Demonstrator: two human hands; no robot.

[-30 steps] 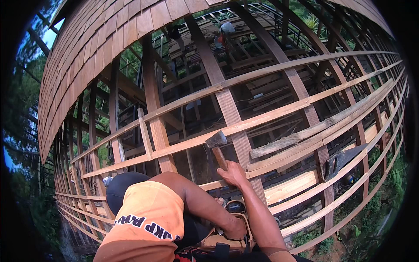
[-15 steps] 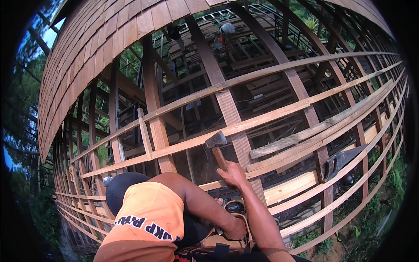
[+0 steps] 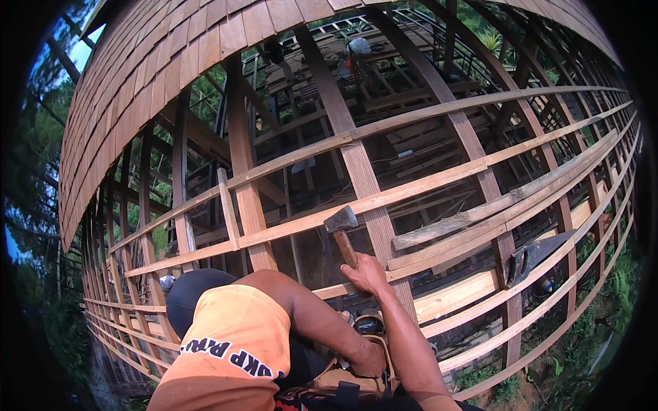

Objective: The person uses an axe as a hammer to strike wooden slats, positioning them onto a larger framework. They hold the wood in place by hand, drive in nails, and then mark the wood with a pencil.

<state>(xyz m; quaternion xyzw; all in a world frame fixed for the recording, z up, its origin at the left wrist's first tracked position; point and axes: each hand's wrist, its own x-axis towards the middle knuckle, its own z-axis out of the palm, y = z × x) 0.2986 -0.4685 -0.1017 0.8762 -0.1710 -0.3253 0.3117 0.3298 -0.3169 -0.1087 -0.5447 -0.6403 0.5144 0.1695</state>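
My right hand is closed around the wooden handle of a hatchet. Its grey metal head points up and away, in front of a light batten. Bent across my body, my left arm reaches down to a tan tool pouch at my waist. The fingers of my left hand are hidden inside the pouch. To the right, a handsaw with a dark handle rests against the battens.
Light wooden battens cross dark rafters, with open gaps down to a lower level. Wooden shingles cover the upper left. Loose boards lie along the battens at right. Greenery shows below.
The view has shifted very slightly. Both hands, the hatchet and the saw stay essentially where they were.
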